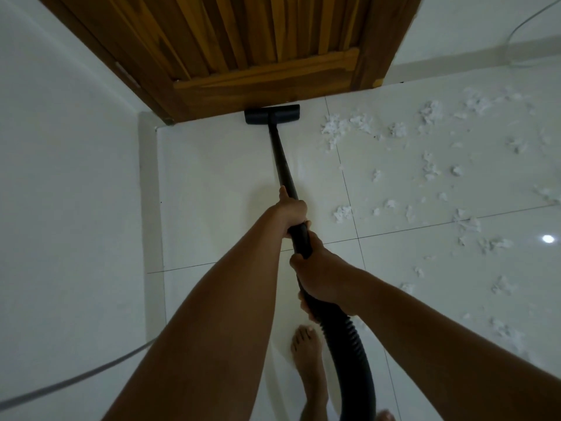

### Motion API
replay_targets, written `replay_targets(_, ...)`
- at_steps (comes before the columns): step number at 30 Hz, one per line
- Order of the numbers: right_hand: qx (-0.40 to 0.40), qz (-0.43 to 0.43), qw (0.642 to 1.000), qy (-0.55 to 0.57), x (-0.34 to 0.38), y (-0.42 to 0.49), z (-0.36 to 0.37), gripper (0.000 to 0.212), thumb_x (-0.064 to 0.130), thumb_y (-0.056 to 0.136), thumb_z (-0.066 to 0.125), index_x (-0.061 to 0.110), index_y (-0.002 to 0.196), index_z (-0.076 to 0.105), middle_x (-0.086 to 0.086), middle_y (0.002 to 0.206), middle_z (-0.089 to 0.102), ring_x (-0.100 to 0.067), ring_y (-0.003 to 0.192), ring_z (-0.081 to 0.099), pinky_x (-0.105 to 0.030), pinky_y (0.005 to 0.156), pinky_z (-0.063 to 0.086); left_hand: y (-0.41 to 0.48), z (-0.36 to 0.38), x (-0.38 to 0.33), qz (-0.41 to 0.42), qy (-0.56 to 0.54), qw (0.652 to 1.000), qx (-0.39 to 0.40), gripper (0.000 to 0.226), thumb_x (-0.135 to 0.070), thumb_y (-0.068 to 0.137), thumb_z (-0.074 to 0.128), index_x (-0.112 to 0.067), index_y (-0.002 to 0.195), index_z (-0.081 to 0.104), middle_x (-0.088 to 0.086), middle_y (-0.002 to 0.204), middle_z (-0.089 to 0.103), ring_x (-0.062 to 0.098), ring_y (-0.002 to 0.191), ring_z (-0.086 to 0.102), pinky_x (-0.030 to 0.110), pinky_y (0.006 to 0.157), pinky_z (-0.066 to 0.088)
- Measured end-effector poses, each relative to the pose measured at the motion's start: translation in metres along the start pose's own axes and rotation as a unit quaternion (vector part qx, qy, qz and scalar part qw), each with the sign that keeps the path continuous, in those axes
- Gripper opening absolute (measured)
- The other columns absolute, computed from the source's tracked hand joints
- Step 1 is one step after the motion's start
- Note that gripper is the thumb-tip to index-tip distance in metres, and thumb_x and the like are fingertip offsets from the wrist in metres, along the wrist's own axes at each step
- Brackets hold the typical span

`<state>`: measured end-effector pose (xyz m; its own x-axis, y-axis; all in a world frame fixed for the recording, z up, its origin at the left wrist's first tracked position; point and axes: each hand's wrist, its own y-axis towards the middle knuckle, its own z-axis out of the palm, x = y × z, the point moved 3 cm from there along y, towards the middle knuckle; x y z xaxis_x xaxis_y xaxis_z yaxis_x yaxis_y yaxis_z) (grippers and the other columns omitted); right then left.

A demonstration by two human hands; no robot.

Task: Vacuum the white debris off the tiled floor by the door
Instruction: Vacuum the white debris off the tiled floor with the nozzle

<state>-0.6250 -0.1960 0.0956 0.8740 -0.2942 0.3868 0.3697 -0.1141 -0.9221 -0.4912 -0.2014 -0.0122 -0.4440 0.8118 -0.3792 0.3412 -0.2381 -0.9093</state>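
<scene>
Now: left hand (292,212) clamped round black vacuum tube (280,156). Right hand (321,278) clamped behind it, where hose (352,354) joins. Nozzle (272,114) flat on tiled floor (212,183), against foot of wooden door (258,56). White debris (334,132) scattered right of tube and both hands, nearest clump near nozzle.

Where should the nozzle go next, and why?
Probably sweep the floor head right, toward the nearest white debris. It sits against the wooden door on bare tile, while scraps lie scattered to its right. The left hand and right hand both grip the wand.
</scene>
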Motion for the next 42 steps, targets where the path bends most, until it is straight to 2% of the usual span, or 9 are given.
replay_targets(13, -0.029, -0.006, 0.996, -0.083, -0.033, -0.008, 0.005, 0.073, 0.024, 0.105, 0.040, 0.049, 0.158, -0.004, -0.018, 0.095, 0.064, -0.015, 0.046, 0.059, -0.021, 0.037, 0.048, -0.009, 0.020, 0.035, 0.001, -0.032, 0.999, 0.011, 0.072, -0.022, 0.105, 0.042, -0.046, 0.157, -0.001, 0.009, 0.077, 0.058, 0.014, 0.061, 0.058, 0.031, 0.062, 0.055)
replay_targets(17, -0.029, -0.010, 0.992, -0.126, -0.051, -0.035, -0.001, 0.072, 0.022, 0.106, 0.040, 0.039, 0.161, -0.003, -0.014, 0.086, 0.061, -0.013, 0.043, 0.055, -0.014, 0.030, 0.038, -0.033, 0.039, 0.050, -0.012, -0.042, 0.999, 0.014, 0.072, -0.022, 0.105, 0.042, -0.046, 0.157, -0.002, 0.008, 0.076, 0.057, 0.013, 0.059, 0.057, 0.029, 0.057, 0.053)
replay_targets(21, -0.012, 0.003, 0.992, -0.125, -0.080, -0.067, -0.004, 0.070, 0.022, 0.107, 0.041, 0.037, 0.161, -0.001, -0.013, 0.084, 0.060, -0.015, 0.048, 0.056, -0.017, 0.032, 0.042, -0.061, 0.065, 0.074, -0.019, -0.048, 0.999, 0.012, 0.069, -0.021, 0.105, 0.042, -0.043, 0.158, 0.004, 0.008, 0.075, 0.058, 0.014, 0.060, 0.058, 0.031, 0.062, 0.055)
replay_targets(28, 0.020, 0.052, 0.996, -0.072, -0.141, -0.113, -0.015, 0.070, 0.020, 0.106, 0.041, 0.042, 0.158, 0.000, -0.018, 0.081, 0.060, -0.023, 0.056, 0.059, -0.036, 0.056, 0.057, -0.111, 0.119, 0.109, -0.030, -0.075, 0.997, 0.015, 0.074, -0.015, 0.104, 0.041, -0.043, 0.159, 0.001, 0.008, 0.074, 0.058, 0.015, 0.062, 0.057, 0.032, 0.074, 0.057)
replay_targets(31, 0.006, 0.031, 0.994, -0.107, -0.162, -0.123, -0.021, 0.071, 0.022, 0.102, 0.042, 0.034, 0.160, 0.001, -0.021, 0.104, 0.062, -0.036, 0.089, 0.067, -0.048, 0.091, 0.058, -0.128, 0.140, 0.118, -0.041, -0.074, 0.996, 0.018, 0.074, -0.015, 0.104, 0.042, -0.044, 0.159, 0.001, 0.009, 0.077, 0.059, 0.015, 0.063, 0.058, 0.032, 0.076, 0.057)
replay_targets(33, 0.002, 0.026, 0.994, -0.103, -0.176, -0.129, -0.025, 0.069, 0.024, 0.102, 0.042, 0.032, 0.159, 0.005, -0.020, 0.115, 0.061, -0.036, 0.103, 0.066, -0.051, 0.100, 0.054, -0.139, 0.152, 0.124, -0.050, -0.078, 0.995, 0.024, 0.075, -0.014, 0.104, 0.041, -0.044, 0.159, 0.000, 0.009, 0.078, 0.059, 0.015, 0.064, 0.057, 0.031, 0.073, 0.056)
replay_targets(35, 0.012, 0.024, 0.996, -0.082, -0.186, -0.141, -0.028, 0.066, 0.024, 0.102, 0.043, 0.030, 0.158, 0.009, -0.017, 0.108, 0.059, -0.032, 0.092, 0.064, -0.049, 0.095, 0.057, -0.148, 0.161, 0.130, -0.056, -0.076, 0.995, 0.028, 0.076, -0.014, 0.104, 0.041, -0.045, 0.159, -0.002, 0.010, 0.080, 0.059, 0.015, 0.065, 0.058, 0.030, 0.071, 0.055)
replay_targets(39, 0.045, 0.047, 0.998, -0.017, -0.200, -0.166, -0.028, 0.058, 0.018, 0.104, 0.043, 0.034, 0.153, 0.016, -0.015, 0.075, 0.058, -0.022, 0.051, 0.058, -0.032, 0.049, 0.053, -0.165, 0.170, 0.142, -0.059, -0.057, 0.996, 0.029, 0.074, -0.013, 0.103, 0.040, -0.042, 0.159, 0.000, 0.009, 0.079, 0.059, 0.015, 0.065, 0.058, 0.031, 0.074, 0.058)
replay_targets(42, 0.051, 0.049, 0.997, -0.013, -0.207, -0.177, -0.023, 0.063, 0.019, 0.105, 0.042, 0.039, 0.155, 0.010, -0.016, 0.074, 0.058, -0.022, 0.049, 0.056, -0.030, 0.045, 0.051, -0.175, 0.174, 0.151, -0.060, -0.037, 0.997, 0.028, 0.072, -0.014, 0.103, 0.041, -0.041, 0.159, 0.004, 0.009, 0.081, 0.059, 0.015, 0.066, 0.058, 0.033, 0.082, 0.058)
